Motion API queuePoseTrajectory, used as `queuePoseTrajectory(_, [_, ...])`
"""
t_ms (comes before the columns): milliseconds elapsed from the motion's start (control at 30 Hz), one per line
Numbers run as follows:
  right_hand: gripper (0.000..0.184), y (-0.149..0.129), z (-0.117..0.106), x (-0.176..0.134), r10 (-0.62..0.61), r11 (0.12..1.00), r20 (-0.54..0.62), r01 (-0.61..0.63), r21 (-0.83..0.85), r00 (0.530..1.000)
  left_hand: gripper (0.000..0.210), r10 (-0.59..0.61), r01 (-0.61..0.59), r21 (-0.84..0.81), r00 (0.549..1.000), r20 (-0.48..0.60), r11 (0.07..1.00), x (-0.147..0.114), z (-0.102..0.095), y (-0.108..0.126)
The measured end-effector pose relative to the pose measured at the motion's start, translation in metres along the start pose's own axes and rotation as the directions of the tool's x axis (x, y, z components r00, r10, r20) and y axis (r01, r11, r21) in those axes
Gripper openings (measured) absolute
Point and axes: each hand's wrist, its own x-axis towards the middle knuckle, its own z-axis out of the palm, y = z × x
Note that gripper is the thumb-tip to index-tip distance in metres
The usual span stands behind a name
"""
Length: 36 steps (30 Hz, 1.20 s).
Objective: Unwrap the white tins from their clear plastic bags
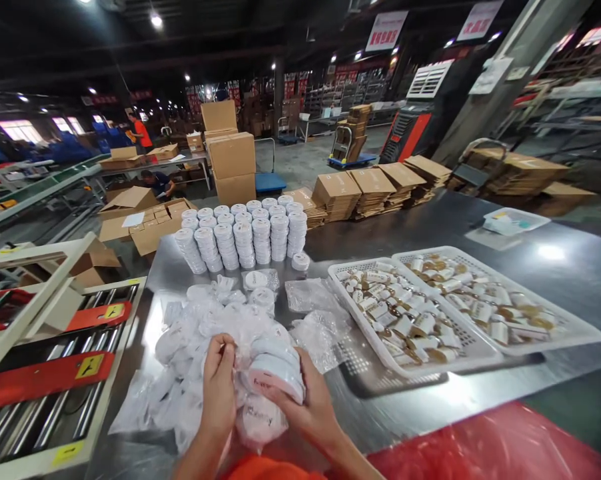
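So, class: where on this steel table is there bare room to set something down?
Free: the steel table between the right basket and the small tray. Crowded: the bagged pile around both hands, left hand, right hand, and the stacked tins.

Ceiling spotlights (156, 21) lit the dim hall unevenly. Glare patches lay on the steel table (550, 252), right of the white baskets (480, 347). Straight lines bowed toward the frame edges; the background beyond the table was soft.
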Motion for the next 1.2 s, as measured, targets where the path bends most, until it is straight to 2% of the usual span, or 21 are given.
queuePoseTrajectory(100, [0.046, -0.002, 0.000, -0.001, 0.288, 0.937, -0.105, -0.257, 0.238, 0.952, 0.023, -0.081, 0.076, 0.044, 0.989, 0.126, 0.996, -0.002, -0.002, 0.006])
queuePoseTrajectory(167, [0.049, -0.004, 0.000, -0.001, 0.347, 0.906, -0.120, -0.299, 0.300, 0.930, 0.026, -0.114, 0.087, 0.125, 0.967, 0.227, 0.988, -0.002, -0.002, 0.010])
queuePoseTrajectory(267, [0.046, -0.007, 0.000, -0.003, 0.215, 0.951, -0.029, -0.203, 0.232, 0.976, 0.023, -0.060, -0.006, 0.327, 0.980, 0.191, 0.945, 0.006, -0.002, 0.014])
queuePoseTrajectory(333, [0.043, -0.009, 0.002, -0.004, 0.060, 0.993, 0.085, -0.068, 0.093, 0.995, 0.009, 0.058, -0.130, 0.528, 0.987, 0.150, 0.840, 0.015, -0.001, 0.015])
queuePoseTrajectory(400, [0.040, -0.010, 0.004, -0.005, -0.048, 0.996, 0.193, 0.061, -0.059, 0.980, 0.016, 0.153, -0.247, 0.662, 0.968, 0.198, 0.707, 0.022, 0.000, 0.015])
queuePoseTrajectory(433, [0.039, -0.010, 0.004, -0.006, -0.063, 0.989, 0.224, 0.092, -0.119, 0.972, 0.021, 0.173, -0.285, 0.695, 0.958, 0.228, 0.661, 0.024, 0.001, 0.015])
queuePoseTrajectory(500, [0.040, -0.008, 0.005, -0.007, -0.017, 0.980, 0.238, 0.064, -0.189, 0.971, 0.023, 0.247, -0.376, 0.718, 0.926, 0.284, 0.586, 0.026, 0.004, 0.016])
queuePoseTrajectory(533, [0.045, -0.007, 0.005, -0.007, 0.022, 0.980, 0.229, 0.025, -0.200, 0.973, 0.020, 0.334, -0.462, 0.717, 0.884, 0.326, 0.523, 0.026, 0.005, 0.017])
queuePoseTrajectory(567, [0.053, -0.005, 0.005, -0.006, 0.051, 0.979, 0.214, -0.007, -0.204, 0.975, 0.016, 0.448, -0.571, 0.706, 0.807, 0.386, 0.420, 0.025, 0.006, 0.017])
queuePoseTrajectory(633, [0.070, -0.003, 0.003, -0.004, 0.055, 0.979, 0.171, -0.019, -0.205, 0.984, 0.013, 0.642, -0.745, 0.653, 0.568, 0.515, 0.135, 0.022, 0.006, 0.018])
queuePoseTrajectory(667, [0.074, -0.003, 0.002, -0.002, 0.039, 0.978, 0.145, -0.008, -0.207, 0.989, 0.014, 0.684, -0.780, 0.626, 0.459, 0.567, 0.004, 0.020, 0.005, 0.018])
queuePoseTrajectory(700, [0.074, -0.002, 0.001, 0.000, 0.022, 0.977, 0.116, 0.003, -0.212, 0.993, 0.015, 0.694, -0.783, 0.617, 0.400, 0.598, -0.081, 0.019, 0.004, 0.016])
queuePoseTrajectory(733, [0.071, -0.002, 0.000, 0.002, 0.012, 0.976, 0.088, 0.007, -0.220, 0.996, 0.015, 0.691, -0.768, 0.627, 0.383, 0.613, -0.130, 0.018, 0.003, 0.013])
queuePoseTrajectory(800, [0.062, -0.001, 0.000, 0.005, -0.012, 0.972, 0.031, 0.019, -0.233, 0.999, 0.016, 0.684, -0.711, 0.689, 0.435, 0.586, -0.138, 0.016, 0.002, 0.000])
queuePoseTrajectory(867, [0.055, 0.001, 0.000, 0.008, -0.045, 0.971, -0.048, 0.032, -0.236, 0.998, 0.018, 0.676, -0.643, 0.764, 0.538, 0.504, -0.059, 0.013, 0.003, -0.018])
queuePoseTrajectory(933, [0.049, 0.005, 0.000, 0.009, -0.050, 0.971, -0.129, 0.018, -0.236, 0.990, 0.018, 0.600, -0.573, 0.815, 0.684, 0.415, 0.089, 0.008, 0.007, -0.036])
queuePoseTrajectory(1000, [0.048, 0.009, 0.001, 0.008, -0.044, 0.965, -0.175, -0.003, -0.261, 0.984, 0.016, 0.441, -0.481, 0.821, 0.837, 0.325, 0.308, 0.003, 0.012, -0.048])
queuePoseTrajectory(1033, [0.049, 0.011, 0.001, 0.007, -0.055, 0.959, -0.181, 0.001, -0.284, 0.982, 0.015, 0.341, -0.417, 0.805, 0.896, 0.285, 0.422, 0.002, 0.015, -0.051])
queuePoseTrajectory(1100, [0.051, 0.016, 0.003, 0.005, -0.099, 0.942, -0.175, 0.036, -0.333, 0.980, 0.014, 0.177, -0.298, 0.762, 0.955, 0.240, 0.575, 0.002, 0.018, -0.049])
queuePoseTrajectory(1133, [0.053, 0.018, 0.004, 0.004, -0.119, 0.935, -0.161, 0.056, -0.351, 0.980, 0.011, 0.144, -0.274, 0.756, 0.961, 0.235, 0.595, 0.004, 0.019, -0.045])
queuePoseTrajectory(1200, [0.055, 0.021, 0.007, 0.003, -0.133, 0.923, -0.123, 0.078, -0.376, 0.983, 0.003, 0.161, -0.288, 0.783, 0.958, 0.239, 0.551, 0.011, 0.019, -0.037])
